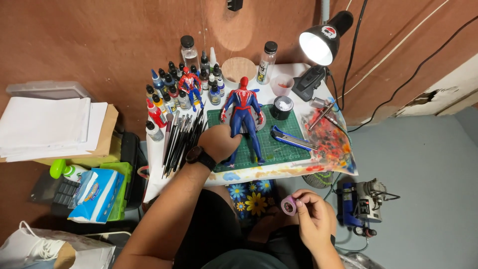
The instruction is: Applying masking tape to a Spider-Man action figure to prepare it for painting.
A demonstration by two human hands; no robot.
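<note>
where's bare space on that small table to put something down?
Bare green cutting mat between the figure's legs and the blue utility knife. Left strip is packed with brushes and paint bottles. The right edge holds a paint-stained sheet; the lamp crowds the back corner.

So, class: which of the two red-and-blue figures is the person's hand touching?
The larger figure, lying on the green mat under the left hand; the smaller figure stands among bottles, untouched.

wall (99, 40): reddish-brown | floor (423, 164): grey | lamp (322, 42): black, lit
</note>
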